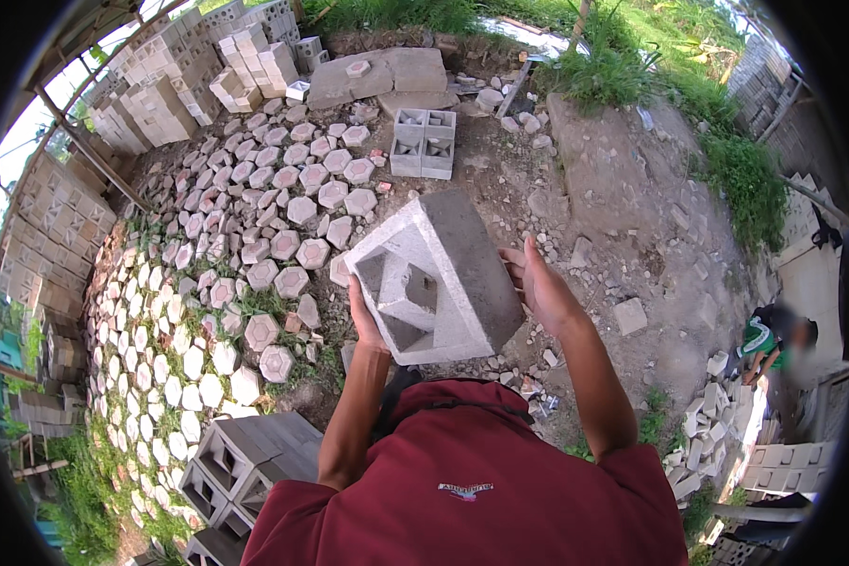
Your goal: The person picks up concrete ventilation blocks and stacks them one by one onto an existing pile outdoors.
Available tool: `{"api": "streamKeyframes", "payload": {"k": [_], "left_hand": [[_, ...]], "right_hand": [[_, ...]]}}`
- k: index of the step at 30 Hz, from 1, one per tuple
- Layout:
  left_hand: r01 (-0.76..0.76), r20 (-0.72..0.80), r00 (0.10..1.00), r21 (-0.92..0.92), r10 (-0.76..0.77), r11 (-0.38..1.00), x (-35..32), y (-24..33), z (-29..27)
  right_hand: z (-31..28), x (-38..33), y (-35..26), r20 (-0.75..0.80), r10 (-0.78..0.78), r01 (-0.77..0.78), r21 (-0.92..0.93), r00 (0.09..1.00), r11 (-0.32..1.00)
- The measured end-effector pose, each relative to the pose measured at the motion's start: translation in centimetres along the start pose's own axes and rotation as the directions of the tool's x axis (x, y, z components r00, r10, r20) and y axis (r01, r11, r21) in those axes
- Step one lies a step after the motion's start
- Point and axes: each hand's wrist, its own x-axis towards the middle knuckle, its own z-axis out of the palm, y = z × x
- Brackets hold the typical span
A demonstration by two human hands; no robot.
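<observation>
A grey concrete ventilation block (476, 274), square with a diamond-shaped recess in its face, is held up tilted in front of my chest. My left hand (365, 319) grips its left edge, with most of the fingers hidden behind or under the block. On the opposite side, my right hand (543, 289) supports the block with its fingertips against the side, the thumb raised. Beyond the block, a small stack of similar blocks (423, 143) stands on the dirt. More such blocks (255, 462) are stacked by my left elbow.
Many hexagonal pavers (291, 281) cover the ground at left. Tall block stacks (165, 90) line the far left. A concrete slab (379, 75) lies at the back. Rubble (630, 316) is scattered to the right. A person in green (762, 340) bends near a broken-block pile (698, 434).
</observation>
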Motion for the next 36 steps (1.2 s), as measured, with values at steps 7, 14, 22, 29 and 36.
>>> {"api": "streamKeyframes", "payload": {"k": [7,14,22,29,36], "left_hand": [[0.265,-0.122,0.961,0.131,-0.250,0.955,8.2,-0.3,-3.3],[0.429,-0.198,0.902,0.309,-0.384,0.849,17.4,1.0,-1.1],[0.446,-0.320,0.882,0.324,-0.347,0.835,30.0,-2.9,-5.6],[0.436,-0.328,0.883,0.303,-0.337,0.847,48.6,-9.2,-7.4],[0.456,-0.432,0.850,0.313,-0.302,0.833,60.4,-13.3,-8.1]], "right_hand": [[-3.1,7.5,8.9,-0.307,0.050,0.036,0.269,0.950,0.963],[-3.2,10.7,5.7,-0.433,0.061,0.144,0.425,0.899,0.894],[-12.3,22.1,8.0,-0.403,0.059,0.191,0.552,0.913,0.812],[-26.9,36.2,4.8,-0.347,-0.022,0.213,0.522,0.938,0.826],[-36.5,45.4,1.3,-0.299,0.130,0.043,0.511,0.945,0.858]]}}
